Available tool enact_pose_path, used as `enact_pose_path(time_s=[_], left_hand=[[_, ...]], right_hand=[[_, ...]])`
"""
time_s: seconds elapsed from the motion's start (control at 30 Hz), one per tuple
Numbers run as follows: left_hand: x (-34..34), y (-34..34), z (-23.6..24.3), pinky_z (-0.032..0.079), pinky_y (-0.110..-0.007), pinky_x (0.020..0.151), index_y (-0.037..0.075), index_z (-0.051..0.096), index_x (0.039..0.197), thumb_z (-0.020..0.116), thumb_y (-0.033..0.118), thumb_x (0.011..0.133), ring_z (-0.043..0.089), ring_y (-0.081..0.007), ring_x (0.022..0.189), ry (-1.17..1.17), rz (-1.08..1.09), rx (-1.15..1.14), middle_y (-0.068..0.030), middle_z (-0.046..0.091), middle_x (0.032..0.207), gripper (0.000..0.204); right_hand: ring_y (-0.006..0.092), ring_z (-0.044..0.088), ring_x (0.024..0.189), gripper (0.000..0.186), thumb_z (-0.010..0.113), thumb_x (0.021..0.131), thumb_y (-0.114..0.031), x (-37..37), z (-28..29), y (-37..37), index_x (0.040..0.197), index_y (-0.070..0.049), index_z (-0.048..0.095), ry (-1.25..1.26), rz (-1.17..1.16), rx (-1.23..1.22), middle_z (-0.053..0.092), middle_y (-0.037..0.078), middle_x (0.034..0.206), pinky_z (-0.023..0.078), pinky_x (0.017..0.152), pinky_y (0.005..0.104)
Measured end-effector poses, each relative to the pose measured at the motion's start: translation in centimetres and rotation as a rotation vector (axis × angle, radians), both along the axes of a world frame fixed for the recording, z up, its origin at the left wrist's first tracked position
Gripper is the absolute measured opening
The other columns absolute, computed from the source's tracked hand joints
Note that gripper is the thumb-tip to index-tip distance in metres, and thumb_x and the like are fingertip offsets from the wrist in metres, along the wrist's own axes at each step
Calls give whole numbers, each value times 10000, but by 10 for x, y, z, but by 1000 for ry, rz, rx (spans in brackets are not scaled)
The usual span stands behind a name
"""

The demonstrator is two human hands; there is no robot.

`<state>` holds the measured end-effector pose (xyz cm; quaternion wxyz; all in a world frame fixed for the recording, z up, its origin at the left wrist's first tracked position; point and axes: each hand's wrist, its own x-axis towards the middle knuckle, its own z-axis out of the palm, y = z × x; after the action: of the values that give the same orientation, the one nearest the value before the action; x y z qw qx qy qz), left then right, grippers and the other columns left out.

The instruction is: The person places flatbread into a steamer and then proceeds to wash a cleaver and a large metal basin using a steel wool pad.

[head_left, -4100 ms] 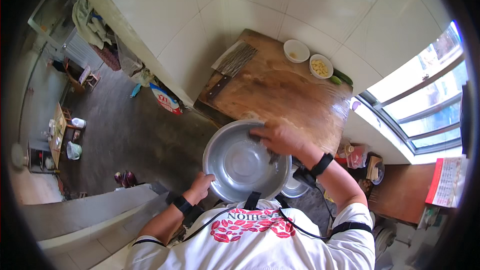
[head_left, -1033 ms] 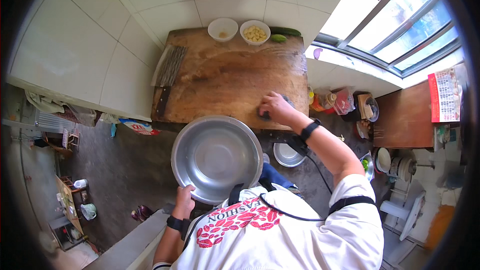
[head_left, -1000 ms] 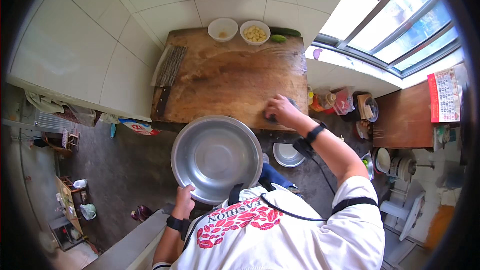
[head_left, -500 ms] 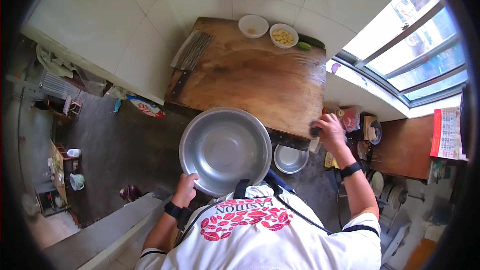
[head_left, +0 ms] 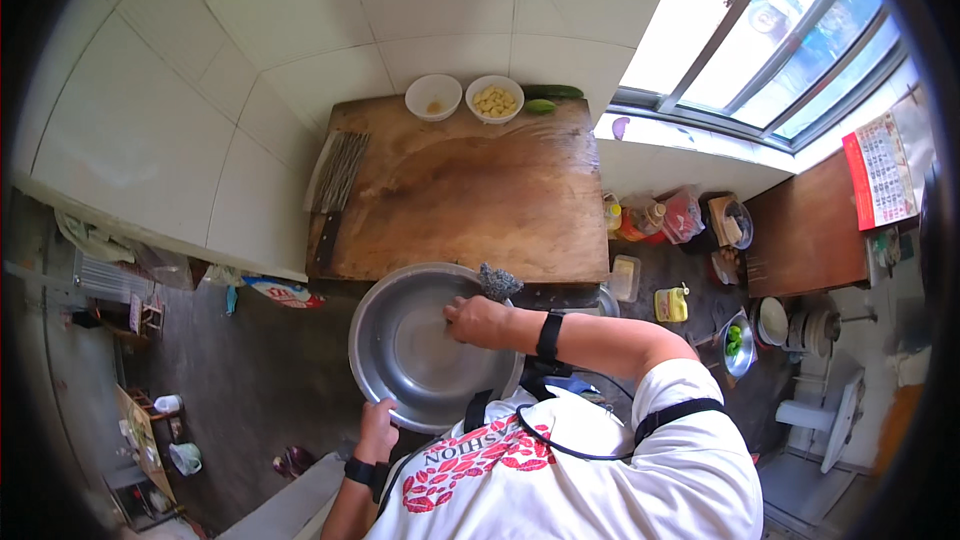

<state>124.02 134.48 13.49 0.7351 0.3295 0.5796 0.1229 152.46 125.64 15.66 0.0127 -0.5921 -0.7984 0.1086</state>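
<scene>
A wide steel basin (head_left: 400,370) sits in front of the board's near edge. My left hand (head_left: 377,430) grips its near-left rim, with the thumb over the edge. Inside the basin is my right hand (head_left: 478,322), its arm reaching across from the right. The fingers of that hand are curled down; what they hold, if anything, is hidden. A grey mesh-like scrubbing pad (head_left: 500,283) shows by the basin's far-right rim, beyond my right hand and apart from its curled fingertips.
On the wooden chopping board (head_left: 470,200) stand a white bowl (head_left: 434,98) and a bowl of peeled garlic (head_left: 495,100), beside green cucumbers (head_left: 550,95). A knife (head_left: 328,235) lies along its left edge. A second metal basin (head_left: 608,302) and a yellow bottle (head_left: 671,304) are at right.
My right hand has moved left from the board's right corner into the basin. The grey pad, earlier at that hand, now shows by the basin rim. My left hand still holds the rim.
</scene>
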Motion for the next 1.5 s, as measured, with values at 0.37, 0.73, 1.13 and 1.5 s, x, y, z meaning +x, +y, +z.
enact_pose_path(time_s=[0.37,0.73,1.13,1.5], left_hand=[[-10,2,-7,438,-417,802,-28,517,954,481,-37,664,538,-265,849,17,-38,-32,-115,549,872,292],[6,-4,12,465,-397,742,-64,541,891,499,-69,619,570,-278,771,-35,48,-58,-122,563,803,276],[-6,0,-5,463,-405,758,-68,522,967,484,-53,638,570,-278,812,-49,17,-30,-132,566,874,332],[-7,-3,4,426,-496,849,-19,484,1020,458,-53,658,535,-332,921,-17,6,-49,-160,528,951,365]], right_hand=[[262,506,897,200,605,630,-137,37,52,-7,829,-136,622,442,-212,155,520,93,896,464,657,366],[331,484,908,325,590,646,-96,163,5,43,970,-121,586,293,-1000,562,499,152,972,446,746,402],[291,517,869,221,500,765,-87,272,-44,2,967,-155,561,-308,-1429,416,501,120,964,475,611,382],[326,519,901,267,516,794,-191,265,-26,1,1059,-192,547,-78,-1204,456,495,175,934,474,694,420]])
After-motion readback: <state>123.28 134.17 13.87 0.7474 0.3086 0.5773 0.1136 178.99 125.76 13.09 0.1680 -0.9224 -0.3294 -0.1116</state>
